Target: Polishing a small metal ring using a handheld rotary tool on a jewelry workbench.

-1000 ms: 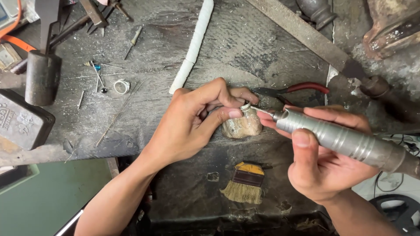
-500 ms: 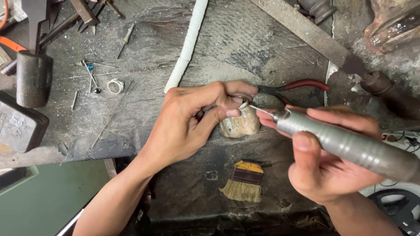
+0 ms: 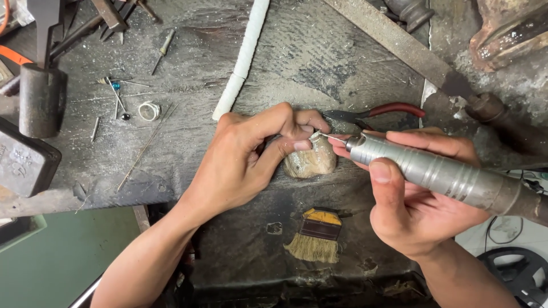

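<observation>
My left hand [image 3: 251, 157] pinches a small silver ring [image 3: 314, 136] between thumb and fingers, resting it against a worn wooden bench peg [image 3: 311, 162]. My right hand [image 3: 416, 194] grips a grey metal rotary handpiece [image 3: 434, 174] like a pen. Its thin bit touches the small silver ring from the right. Both hands meet at the middle of the dusty dark workbench [image 3: 319, 57].
Red-handled pliers [image 3: 379, 111] lie just behind the hands. A white rod [image 3: 242, 60] and a long flat file [image 3: 399, 45] lie farther back. A small brush [image 3: 314, 234] sits below the peg. A ring [image 3: 149, 110], pins, a hammer head [image 3: 40, 97] and a dark block [image 3: 23, 159] are at the left.
The view has shifted slightly; both hands stay together at the peg with the handpiece tip still on the small piece.
</observation>
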